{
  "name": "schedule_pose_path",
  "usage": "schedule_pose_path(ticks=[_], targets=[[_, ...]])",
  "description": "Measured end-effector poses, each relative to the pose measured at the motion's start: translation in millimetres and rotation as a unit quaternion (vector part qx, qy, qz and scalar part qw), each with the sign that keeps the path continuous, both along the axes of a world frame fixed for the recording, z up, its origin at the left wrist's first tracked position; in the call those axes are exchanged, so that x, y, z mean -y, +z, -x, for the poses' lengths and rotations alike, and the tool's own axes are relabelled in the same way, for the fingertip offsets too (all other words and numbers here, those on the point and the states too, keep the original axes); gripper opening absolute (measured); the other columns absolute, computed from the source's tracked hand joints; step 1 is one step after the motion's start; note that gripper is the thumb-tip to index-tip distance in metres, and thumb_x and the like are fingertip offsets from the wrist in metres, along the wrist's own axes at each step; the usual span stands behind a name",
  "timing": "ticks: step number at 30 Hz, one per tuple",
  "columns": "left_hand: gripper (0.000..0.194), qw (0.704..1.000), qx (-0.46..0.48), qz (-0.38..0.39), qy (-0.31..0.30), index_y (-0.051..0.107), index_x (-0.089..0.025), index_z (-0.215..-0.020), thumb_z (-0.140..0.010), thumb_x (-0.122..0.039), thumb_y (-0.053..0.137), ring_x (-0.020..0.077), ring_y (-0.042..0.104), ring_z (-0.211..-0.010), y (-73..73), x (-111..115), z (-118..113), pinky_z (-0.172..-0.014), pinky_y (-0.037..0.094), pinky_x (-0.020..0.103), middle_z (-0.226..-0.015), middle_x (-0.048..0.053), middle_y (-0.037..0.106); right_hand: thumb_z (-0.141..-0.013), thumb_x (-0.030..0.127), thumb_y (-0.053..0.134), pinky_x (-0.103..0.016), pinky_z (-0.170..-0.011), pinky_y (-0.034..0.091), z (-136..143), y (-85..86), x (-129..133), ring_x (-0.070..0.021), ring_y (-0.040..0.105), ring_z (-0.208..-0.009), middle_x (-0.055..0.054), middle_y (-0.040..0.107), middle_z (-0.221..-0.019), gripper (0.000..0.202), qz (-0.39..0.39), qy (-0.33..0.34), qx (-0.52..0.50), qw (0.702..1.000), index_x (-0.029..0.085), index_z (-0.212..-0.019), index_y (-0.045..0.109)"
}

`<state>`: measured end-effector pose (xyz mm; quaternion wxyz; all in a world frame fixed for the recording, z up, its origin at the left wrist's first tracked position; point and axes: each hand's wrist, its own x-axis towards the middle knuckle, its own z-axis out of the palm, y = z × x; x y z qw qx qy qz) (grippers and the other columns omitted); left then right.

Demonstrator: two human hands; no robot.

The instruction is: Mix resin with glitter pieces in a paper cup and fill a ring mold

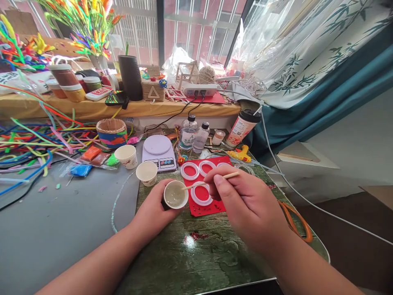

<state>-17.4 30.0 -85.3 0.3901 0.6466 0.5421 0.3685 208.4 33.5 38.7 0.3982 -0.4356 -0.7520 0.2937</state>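
Observation:
My left hand (159, 207) is wrapped round a paper cup (176, 196) that holds a cloudy, pale liquid with small bubbles. Between the thumb and fingers of my right hand (242, 196) is a thin wooden stick (196, 185); its far tip reaches the cup's rim. Beneath and behind that hand lies a red sheet (199, 212) bearing several translucent ring-shaped moulds (202, 193), partly hidden by my fingers. Two more paper cups, one nearer (146, 173) and one farther (125, 157), stand left of the held cup.
Behind the cups is a digital scale (159, 147). Two clear bottles, the larger labelled (188, 137), stand beside it. A yellow glue gun (241, 154) and a lidded drink cup (243, 128) are at the right rear. Colourful pipe cleaners (39, 137) cover the left rear; a white cable (294, 192) hangs right.

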Motion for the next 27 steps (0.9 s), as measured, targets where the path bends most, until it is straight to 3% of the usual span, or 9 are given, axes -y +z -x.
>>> schedule_pose_path(ticks=[8,19,27], targets=[[0.054,1.0,0.011,0.008,0.007,0.064,-0.028,-0.136,-0.085,-0.032,0.083,0.0348,0.071,-0.129,-3.1,-0.1,0.5,-0.114,0.055,0.055,-0.141,0.01,0.074,-0.109,0.021,0.048,-0.027,-0.064,0.051,3.3,-3.8,2.7,-0.0138,0.068,-0.069,0.002,0.074,-0.079,0.027,-0.026,0.037,0.008,0.999,0.023,-0.093,0.07],[0.053,1.0,0.008,-0.004,0.008,0.065,-0.028,-0.136,-0.086,-0.03,0.082,0.0352,0.072,-0.127,-6.1,1.5,0.7,-0.113,0.056,0.056,-0.14,0.01,0.075,-0.109,0.022,0.048,-0.027,-0.06,0.05,0.7,-6.3,3.8,-0.0146,0.065,-0.065,0.003,0.071,-0.075,0.027,-0.004,0.051,-0.008,0.999,0.025,-0.093,0.07],[0.054,1.0,0.007,-0.007,0.007,0.066,-0.029,-0.136,-0.085,-0.031,0.084,0.0356,0.071,-0.129,-8.3,0.2,1.5,-0.113,0.056,0.055,-0.141,0.009,0.074,-0.109,0.022,0.05,-0.026,-0.065,0.052,2.2,-7.1,3.3,-0.014,0.068,-0.07,0.002,0.073,-0.08,0.025,-0.038,0.008,0.005,0.999,0.024,-0.095,0.071]])
